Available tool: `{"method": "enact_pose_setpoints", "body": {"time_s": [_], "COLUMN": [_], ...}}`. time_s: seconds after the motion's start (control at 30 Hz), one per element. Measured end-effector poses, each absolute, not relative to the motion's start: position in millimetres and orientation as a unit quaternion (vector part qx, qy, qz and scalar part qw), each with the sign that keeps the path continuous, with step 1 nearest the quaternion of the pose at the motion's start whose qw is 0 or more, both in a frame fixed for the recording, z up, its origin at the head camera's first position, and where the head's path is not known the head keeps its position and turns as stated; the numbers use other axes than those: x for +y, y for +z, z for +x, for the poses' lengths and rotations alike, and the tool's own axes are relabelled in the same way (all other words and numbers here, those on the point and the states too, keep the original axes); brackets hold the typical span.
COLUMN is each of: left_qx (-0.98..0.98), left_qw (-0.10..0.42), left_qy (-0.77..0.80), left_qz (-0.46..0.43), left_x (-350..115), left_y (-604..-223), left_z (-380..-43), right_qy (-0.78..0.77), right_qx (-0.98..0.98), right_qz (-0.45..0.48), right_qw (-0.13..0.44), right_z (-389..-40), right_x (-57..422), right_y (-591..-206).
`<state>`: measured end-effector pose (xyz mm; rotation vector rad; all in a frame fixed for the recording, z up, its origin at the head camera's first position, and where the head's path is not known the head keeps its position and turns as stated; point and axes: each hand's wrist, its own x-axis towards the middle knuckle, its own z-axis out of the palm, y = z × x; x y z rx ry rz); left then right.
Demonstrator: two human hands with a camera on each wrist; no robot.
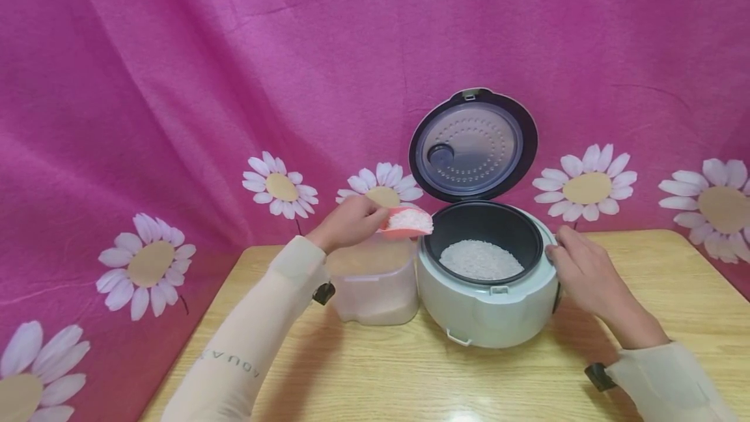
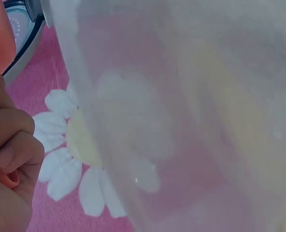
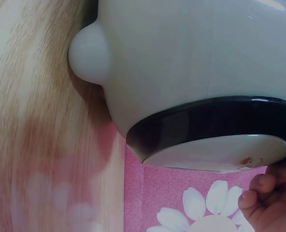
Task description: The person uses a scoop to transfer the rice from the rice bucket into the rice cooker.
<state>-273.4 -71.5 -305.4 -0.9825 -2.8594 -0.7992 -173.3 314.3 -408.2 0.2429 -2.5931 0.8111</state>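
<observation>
My left hand grips the handle of a pink-orange scoop holding white rice grains. Its tip reaches the left rim of an open rice cooker. In the left wrist view, curled fingers wrap the scoop's handle, its looped end poking out below. More rice lies in the cooker's black inner pot. My right hand holds the cooker's right rim, its thumb on top; in the right wrist view, its bent fingers show at the cooker's edge.
A translucent container stands left of the cooker, below my left hand. The cooker's lid stands raised at the back. All of it is on a wooden table, with a pink flowered cloth hanging behind.
</observation>
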Motion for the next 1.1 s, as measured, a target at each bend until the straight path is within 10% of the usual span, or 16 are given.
{"method": "enact_pose_setpoints", "body": {"time_s": [1.1], "left_qx": [-0.933], "left_qw": [0.018], "left_qy": [-0.133], "left_qz": [-0.335], "left_x": [-2], "left_y": [-301], "left_z": [-273], "right_qy": [0.297], "right_qx": [-0.931], "right_qz": [0.086], "right_qw": [0.193], "right_z": [-173], "right_x": [315], "right_y": [-408]}}
